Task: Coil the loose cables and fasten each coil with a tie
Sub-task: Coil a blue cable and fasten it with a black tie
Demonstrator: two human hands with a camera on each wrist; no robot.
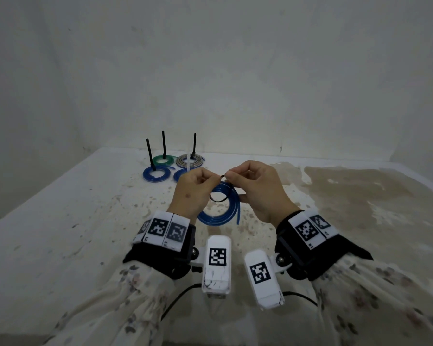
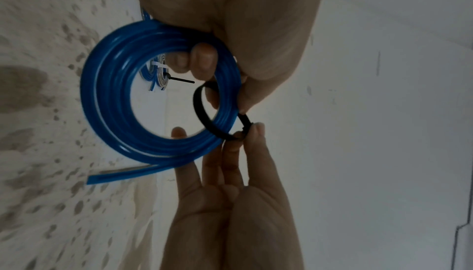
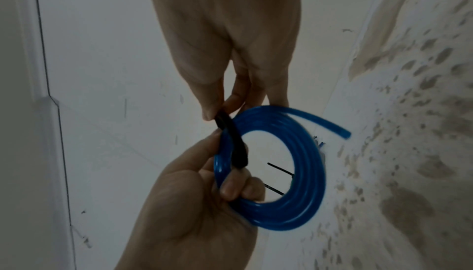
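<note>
A blue cable coil (image 1: 219, 211) hangs in the air between both hands, above the table. My left hand (image 1: 211, 179) grips the coil (image 2: 107, 96) with curled fingers through its middle and holds one part of the black tie (image 2: 200, 110). That tie (image 1: 216, 199) makes a loose loop around the coil's strands. My right hand (image 1: 231, 176) pinches the tie's end (image 3: 222, 120) between thumb and forefinger, close to the left thumb. One cut end of the coil (image 3: 344, 133) sticks out free.
At the back of the stained white table (image 1: 85, 221) lie several tied coils: a green one (image 1: 171, 159), a grey one (image 1: 198, 164), a blue one (image 1: 146, 174) and another partly hidden behind my left hand. Their black tie tails (image 1: 163, 143) stand upright. A wall rises just behind.
</note>
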